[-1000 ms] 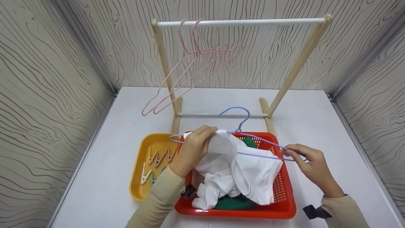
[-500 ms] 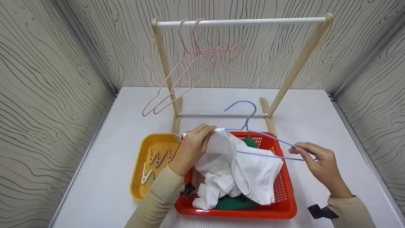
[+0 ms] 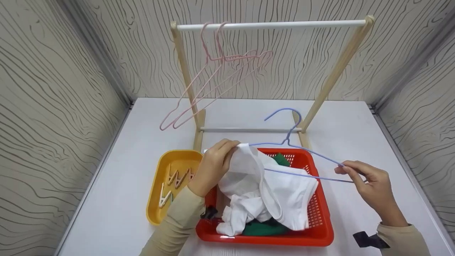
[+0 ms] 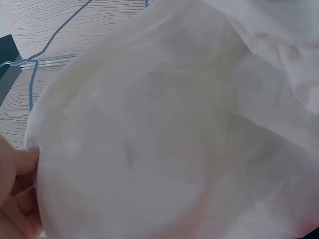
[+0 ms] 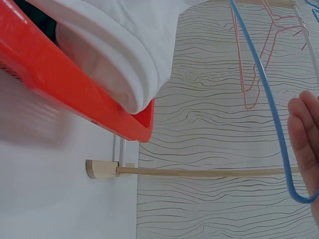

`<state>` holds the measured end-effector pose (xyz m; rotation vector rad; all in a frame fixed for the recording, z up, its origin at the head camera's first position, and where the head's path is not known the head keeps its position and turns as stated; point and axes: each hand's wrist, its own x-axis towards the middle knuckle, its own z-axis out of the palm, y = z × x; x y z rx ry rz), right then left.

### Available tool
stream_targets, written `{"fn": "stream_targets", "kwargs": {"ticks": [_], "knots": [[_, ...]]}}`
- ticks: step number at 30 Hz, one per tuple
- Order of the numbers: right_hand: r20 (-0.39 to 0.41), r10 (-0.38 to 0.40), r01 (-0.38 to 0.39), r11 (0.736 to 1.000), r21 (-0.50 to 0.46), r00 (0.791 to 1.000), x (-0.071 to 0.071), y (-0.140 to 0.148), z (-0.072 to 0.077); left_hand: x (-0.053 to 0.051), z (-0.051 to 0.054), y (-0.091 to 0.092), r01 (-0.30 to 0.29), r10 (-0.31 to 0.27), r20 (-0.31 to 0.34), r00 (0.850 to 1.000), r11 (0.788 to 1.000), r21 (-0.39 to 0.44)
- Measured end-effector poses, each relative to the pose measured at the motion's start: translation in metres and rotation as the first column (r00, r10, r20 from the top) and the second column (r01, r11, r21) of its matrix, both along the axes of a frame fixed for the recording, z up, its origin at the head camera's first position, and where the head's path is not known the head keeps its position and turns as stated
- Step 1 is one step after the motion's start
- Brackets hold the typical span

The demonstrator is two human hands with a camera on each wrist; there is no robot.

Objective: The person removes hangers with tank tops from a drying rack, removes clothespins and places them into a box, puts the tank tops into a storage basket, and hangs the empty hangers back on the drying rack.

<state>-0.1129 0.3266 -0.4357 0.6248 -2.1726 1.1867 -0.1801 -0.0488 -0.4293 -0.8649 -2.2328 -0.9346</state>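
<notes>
My left hand (image 3: pixel 215 161) pinches the upper edge of a white T-shirt (image 3: pixel 291 199), which drapes over the red basket. A blue wire hanger (image 3: pixel 312 151) runs into the shirt; its left end is hidden behind cloth and hand. With thumb and fingers my right hand (image 3: pixel 371 181) grips the hanger's right end, beyond the basket's right side. The hanger's hook points up and away from me. In the left wrist view the cloth (image 4: pixel 129 129) fills most of the picture, fingertips at its edge. The right wrist view shows the hanger's bent end (image 5: pixel 294 191) against the palm.
The red basket (image 3: pixel 270 240) also holds green cloth (image 3: pixel 265 228). To its left a yellow tray (image 3: pixel 153 202) contains several clothespins (image 3: pixel 164 195). Behind stands a rack with a white bar (image 3: pixel 302 24) and wooden legs, two pink hangers (image 3: pixel 213 58) hooked on its left part.
My right hand has drawn the blue hanger to the right and slightly up. Its left tip, seen earlier beyond my left hand, is out of sight. The left hand has barely shifted.
</notes>
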Motion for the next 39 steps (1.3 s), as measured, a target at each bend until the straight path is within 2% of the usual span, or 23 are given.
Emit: {"fn": "stream_targets", "kwargs": {"ticks": [6, 13, 19, 23, 30, 33, 36, 39], "knots": [[-0.012, -0.006, 0.005, 1.000, -0.027, 1.000, 0.002, 0.007, 0.002, 0.001, -0.002, -0.002, -0.020, 0.020, 0.046, 0.999, 1.000, -0.003], [-0.031, 0.005, -0.007, 0.999, -0.047, 1.000, 0.006, 0.017, 0.004, -0.003, -0.009, -0.005, -0.040, 0.039, 0.036, 0.999, 0.999, 0.011], [-0.026, -0.018, 0.017, 0.998, -0.056, 0.999, 0.011, 0.026, 0.008, -0.004, -0.010, -0.010, -0.056, 0.056, 0.073, 0.996, 0.998, -0.002], [-0.034, -0.048, 0.046, 0.997, -0.059, 0.998, 0.015, 0.031, 0.011, -0.006, -0.012, -0.014, -0.076, 0.075, 0.086, 0.993, 0.997, 0.017], [-0.041, -0.080, 0.076, 0.993, -0.090, 0.996, 0.021, 0.041, 0.015, -0.011, -0.016, -0.019, -0.172, 0.169, 0.151, 0.974, 0.985, 0.009], [-0.047, -0.121, 0.117, 0.989, -0.094, 0.991, 0.024, 0.045, 0.018, -0.012, -0.018, -0.020, -0.205, 0.204, 0.166, 0.965, 0.979, -0.012], [-0.047, -0.153, 0.147, 0.982, -0.119, 0.987, 0.026, 0.049, 0.020, -0.013, -0.021, -0.020, -0.219, 0.224, 0.189, 0.956, 0.975, -0.048], [-0.050, -0.171, 0.162, 0.975, -0.148, 0.984, 0.026, 0.051, 0.021, -0.013, -0.023, -0.019, -0.200, 0.222, 0.218, 0.950, 0.973, -0.116]]}}
